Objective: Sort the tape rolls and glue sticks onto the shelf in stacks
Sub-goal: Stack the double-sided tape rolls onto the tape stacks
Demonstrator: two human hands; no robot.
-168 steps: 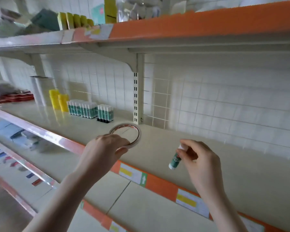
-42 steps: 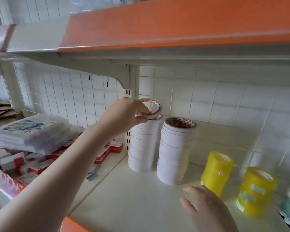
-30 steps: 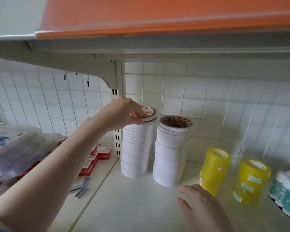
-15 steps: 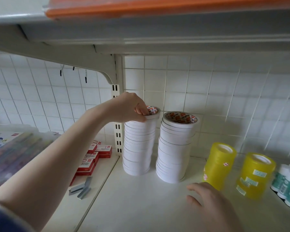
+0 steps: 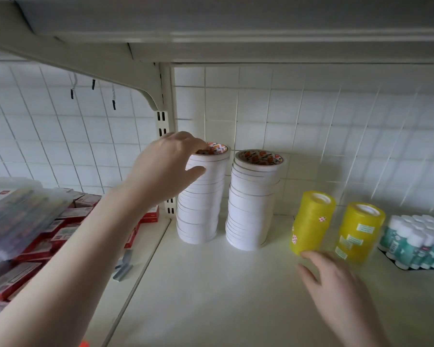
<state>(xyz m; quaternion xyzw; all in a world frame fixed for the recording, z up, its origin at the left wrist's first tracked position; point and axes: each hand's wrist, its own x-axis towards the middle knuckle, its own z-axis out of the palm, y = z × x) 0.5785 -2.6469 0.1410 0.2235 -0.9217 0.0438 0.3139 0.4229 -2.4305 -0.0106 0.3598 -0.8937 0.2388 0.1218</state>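
— Where do we start? With the left hand (image 5: 168, 169), at centre frame?

— Yes. We see it at the top of the left stack of white tape rolls (image 5: 201, 199), fingertips curled over the rim of the topmost white roll with the red-and-orange printed core (image 5: 214, 152), thumb lying against the side of the stack a little below. Whether it grips or merely rests there, we cannot tell; the fingers are bent and touching.

— And the right hand (image 5: 336, 286)?

— Lower right of the frame, fingers spread and relaxed, holding nothing. One fingertip lies at the foot of the nearer stack of translucent yellow tape rolls (image 5: 311, 224); we cannot tell whether it touches.

— What stands around them?

— Just right of the first white stack we see a second stack of white tape rolls (image 5: 253, 201), close but apart. Further right, a second yellow tape stack (image 5: 358, 234), then a block of upright glue sticks with white caps and green labels (image 5: 416, 241) at the right edge. All stand on the cream metal shelf (image 5: 211, 296).

— And to the left?

— Past the slotted cream upright (image 5: 164, 121), flat red boxes (image 5: 68, 221), clear plastic packs (image 5: 15, 211) lying on them, and grey staple strips (image 5: 124, 264). A white wire grid (image 5: 311, 121) lines the back.
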